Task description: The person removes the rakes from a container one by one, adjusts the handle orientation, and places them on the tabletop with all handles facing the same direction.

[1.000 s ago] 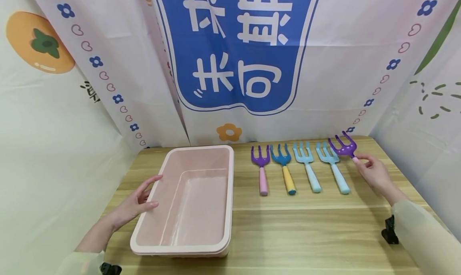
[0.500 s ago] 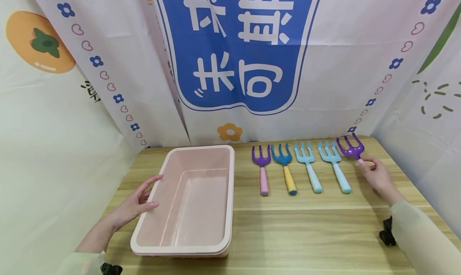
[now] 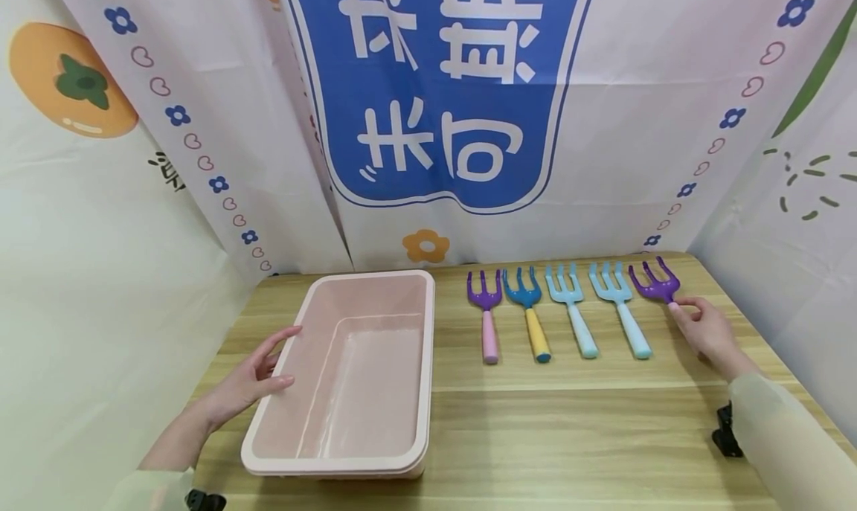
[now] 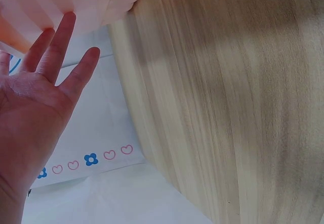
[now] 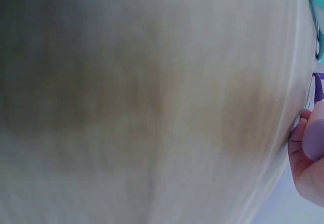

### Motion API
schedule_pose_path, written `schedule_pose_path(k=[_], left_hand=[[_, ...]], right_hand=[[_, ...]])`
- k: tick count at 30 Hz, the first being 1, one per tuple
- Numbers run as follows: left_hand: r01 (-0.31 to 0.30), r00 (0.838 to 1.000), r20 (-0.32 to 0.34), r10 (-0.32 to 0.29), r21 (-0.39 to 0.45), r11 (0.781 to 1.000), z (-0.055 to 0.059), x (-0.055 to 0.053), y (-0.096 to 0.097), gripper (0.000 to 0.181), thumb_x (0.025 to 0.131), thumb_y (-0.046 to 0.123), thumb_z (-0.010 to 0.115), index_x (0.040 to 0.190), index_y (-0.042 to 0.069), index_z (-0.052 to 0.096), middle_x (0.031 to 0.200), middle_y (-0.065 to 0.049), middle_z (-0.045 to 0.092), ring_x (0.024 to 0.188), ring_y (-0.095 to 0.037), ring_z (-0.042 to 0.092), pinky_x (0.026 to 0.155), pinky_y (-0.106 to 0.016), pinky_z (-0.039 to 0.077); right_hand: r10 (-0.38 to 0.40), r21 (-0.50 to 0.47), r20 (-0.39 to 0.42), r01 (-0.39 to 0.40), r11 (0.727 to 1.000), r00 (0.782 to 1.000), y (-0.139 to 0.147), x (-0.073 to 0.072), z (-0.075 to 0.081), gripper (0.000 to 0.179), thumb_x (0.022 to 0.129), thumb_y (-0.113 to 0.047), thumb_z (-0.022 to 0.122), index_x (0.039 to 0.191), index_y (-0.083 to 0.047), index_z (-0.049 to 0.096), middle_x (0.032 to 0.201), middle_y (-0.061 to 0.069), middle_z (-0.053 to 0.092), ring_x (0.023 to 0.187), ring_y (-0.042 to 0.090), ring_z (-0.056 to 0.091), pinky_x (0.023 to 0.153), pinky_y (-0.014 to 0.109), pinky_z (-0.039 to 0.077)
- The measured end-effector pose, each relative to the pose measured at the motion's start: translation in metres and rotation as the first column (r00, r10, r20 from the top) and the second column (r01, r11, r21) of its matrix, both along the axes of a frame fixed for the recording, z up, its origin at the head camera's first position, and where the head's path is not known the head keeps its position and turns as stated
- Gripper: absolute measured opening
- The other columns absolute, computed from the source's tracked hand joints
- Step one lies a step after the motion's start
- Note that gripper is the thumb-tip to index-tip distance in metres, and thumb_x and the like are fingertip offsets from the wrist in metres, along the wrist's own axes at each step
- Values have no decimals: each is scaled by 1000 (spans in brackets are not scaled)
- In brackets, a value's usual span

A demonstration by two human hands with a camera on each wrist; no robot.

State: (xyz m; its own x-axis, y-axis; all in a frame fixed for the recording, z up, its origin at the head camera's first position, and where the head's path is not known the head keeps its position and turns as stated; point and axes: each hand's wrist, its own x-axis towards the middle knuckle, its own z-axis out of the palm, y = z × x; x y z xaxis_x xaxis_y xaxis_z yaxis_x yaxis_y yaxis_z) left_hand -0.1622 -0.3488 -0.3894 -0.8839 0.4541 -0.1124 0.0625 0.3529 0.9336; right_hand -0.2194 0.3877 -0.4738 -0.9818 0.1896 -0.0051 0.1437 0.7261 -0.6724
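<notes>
In the head view my right hand [image 3: 707, 335] grips a purple toy garden fork [image 3: 659, 288] by its pink handle, at the right end of a row of forks. The tines point away from me, and most of the handle is hidden by the hand. The handle end [image 5: 314, 139] shows between the fingers in the right wrist view. My left hand [image 3: 244, 381] rests at the left rim of a pink plastic basin [image 3: 429, 362], with thumb and index finger over the edge. Other fingers, fairly straight, touch its outer wall in the left wrist view [image 4: 43, 89].
Left of the held fork lie a light blue fork [image 3: 628, 317], another light blue fork [image 3: 576, 317], a blue fork with yellow handle [image 3: 534, 321] and a purple fork with pink handle [image 3: 488, 321]. All are on the wooden table [image 3: 576, 436]. A printed cloth [image 3: 602, 161] hangs behind.
My right hand has moved the purple fork slightly right and lowered it, so it no longer overlaps the nearest light blue fork. The left hand and basin have stayed put.
</notes>
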Motion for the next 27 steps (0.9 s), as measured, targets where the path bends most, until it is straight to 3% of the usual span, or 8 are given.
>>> schedule_pose_path(k=[6, 13, 23, 27], left_hand=[[18, 1000, -15, -18, 9, 1000, 0, 0, 0, 72, 97, 4, 55, 155, 22, 16, 136, -44, 35, 106, -22, 61, 79, -41, 55], [25, 1000, -19, -24, 22, 999, 1, 1, 2, 72, 97, 3, 55, 155, 22, 16, 136, -44, 35, 107, -23, 60, 79, -41, 55], [7, 1000, -15, -7, -8, 1000, 1, -1, 0, 73, 97, 4, 57, 155, 21, 16, 138, -44, 34, 105, -23, 61, 79, -41, 55], [19, 999, -39, -21, -47, 999, 6, 0, -1, 74, 96, 6, 59, 155, 17, 16, 135, -42, 39, 103, -25, 62, 78, -39, 55]], right_hand=[[19, 37, 0, -19, 999, 1000, 2, 2, 2, 58, 104, -39, 38, 133, 11, 39, 110, 42, 50, 85, 44, 57, 69, 46, 47], [28, 111, 20, -30, 993, 999, 4, 4, 4, 58, 103, -42, 41, 129, 10, 44, 115, 42, 49, 101, 56, 48, 84, 63, 39], [8, 52, 31, -10, 999, 999, 3, 0, 6, 61, 103, -41, 42, 135, 10, 40, 122, 42, 44, 109, 56, 44, 88, 65, 37], [35, 8, -61, -34, 999, 998, -4, 1, 16, 52, 104, -30, 45, 136, 10, 40, 122, 41, 46, 108, 55, 47, 86, 63, 40]])
